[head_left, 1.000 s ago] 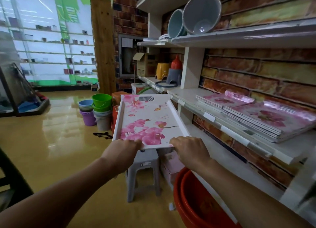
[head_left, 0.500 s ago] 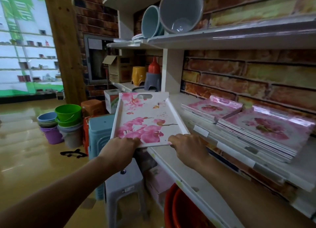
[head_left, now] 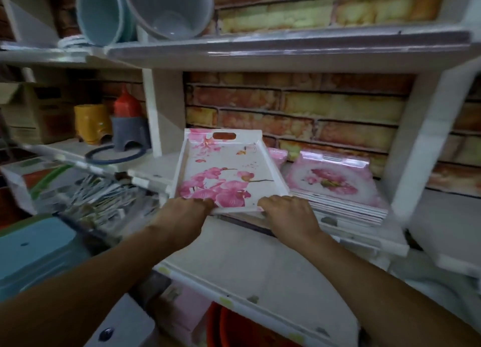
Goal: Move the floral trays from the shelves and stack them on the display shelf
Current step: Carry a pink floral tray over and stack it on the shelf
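White plastic tray printed with pink orchids (head_left: pixel 229 174), with a cut-out handle slot at its far end, is now held over the front of the white display shelf (head_left: pixel 364 240), its far end reaching in above the smaller pile of pink floral trays (head_left: pixel 278 155) whose corner shows behind its right rim; a second ago the same tray hung out over the aisle, left of the shelf edge, so it has been swung right and forward into the bay. That puts the carry nearly done, and what seems left is lowering it onto a pile. Nearest the camera, both forearms reach forward and slightly inward. The left hand (head_left: pixel 182 216) grips the tray's near left corner, fingers curled under the rim; the right hand (head_left: pixel 289 213) clamps the near edge toward the right corner, knuckles up. The tray tilts, far end higher. Just right of it lies the larger stack of pink floral trays (head_left: pixel 338 187), flat on the shelf before the brick-pattern backing (head_left: pixel 299 107).
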